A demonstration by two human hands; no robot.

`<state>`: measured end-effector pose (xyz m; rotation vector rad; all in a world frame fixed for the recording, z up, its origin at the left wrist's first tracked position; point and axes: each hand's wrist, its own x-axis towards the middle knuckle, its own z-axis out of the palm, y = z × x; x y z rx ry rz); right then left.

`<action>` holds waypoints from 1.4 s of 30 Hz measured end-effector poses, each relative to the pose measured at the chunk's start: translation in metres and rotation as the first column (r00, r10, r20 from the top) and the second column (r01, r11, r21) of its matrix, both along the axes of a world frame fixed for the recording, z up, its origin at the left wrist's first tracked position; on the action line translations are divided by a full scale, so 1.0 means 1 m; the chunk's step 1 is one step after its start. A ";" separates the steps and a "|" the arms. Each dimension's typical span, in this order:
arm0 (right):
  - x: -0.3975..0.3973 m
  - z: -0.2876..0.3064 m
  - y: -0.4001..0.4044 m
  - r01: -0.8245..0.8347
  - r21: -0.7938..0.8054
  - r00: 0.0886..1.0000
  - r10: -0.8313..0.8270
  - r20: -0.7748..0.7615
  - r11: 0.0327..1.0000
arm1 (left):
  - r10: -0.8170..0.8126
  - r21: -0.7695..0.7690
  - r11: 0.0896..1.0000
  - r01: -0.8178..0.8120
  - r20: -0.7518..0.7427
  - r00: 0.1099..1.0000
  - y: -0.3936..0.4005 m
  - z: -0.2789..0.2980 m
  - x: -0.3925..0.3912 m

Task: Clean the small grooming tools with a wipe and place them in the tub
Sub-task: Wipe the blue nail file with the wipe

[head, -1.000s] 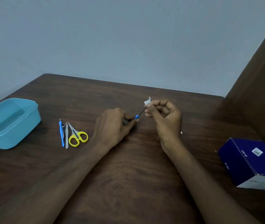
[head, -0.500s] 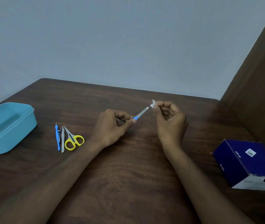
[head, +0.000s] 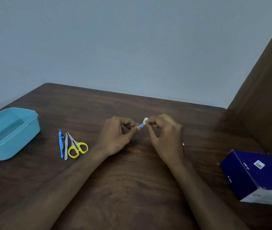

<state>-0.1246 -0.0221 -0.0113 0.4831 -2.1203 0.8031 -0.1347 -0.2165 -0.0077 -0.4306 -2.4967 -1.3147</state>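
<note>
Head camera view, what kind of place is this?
Probably a plain room at home, at a corner table. A dark wooden table stands against a bare blue-grey wall, with a wooden panel on the right. No shop or workshop fittings show.

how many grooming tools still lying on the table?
4, in a row right of the tub: blue pusher, clippers, tweezers, yellow scissors. A fifth is held in the left hand.

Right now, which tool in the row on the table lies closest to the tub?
The blue-handled tool, at the row's left end nearest the tub. The clipper, the tweezers and the yellow-handled scissors lie farther right.
</note>
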 end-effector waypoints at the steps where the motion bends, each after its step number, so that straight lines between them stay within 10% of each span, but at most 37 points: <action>1: 0.002 -0.001 -0.004 -0.036 0.069 0.999 0.037 -0.016 0.997 | -0.004 0.003 1.000 0.004 0.000 1.000 0.000 0.000 0.000; 42: 0.001 0.005 0.007 0.062 -0.111 0.998 -0.065 -0.020 0.992 | -0.024 -0.011 1.000 0.024 0.018 1.000 0.000 0.001 0.001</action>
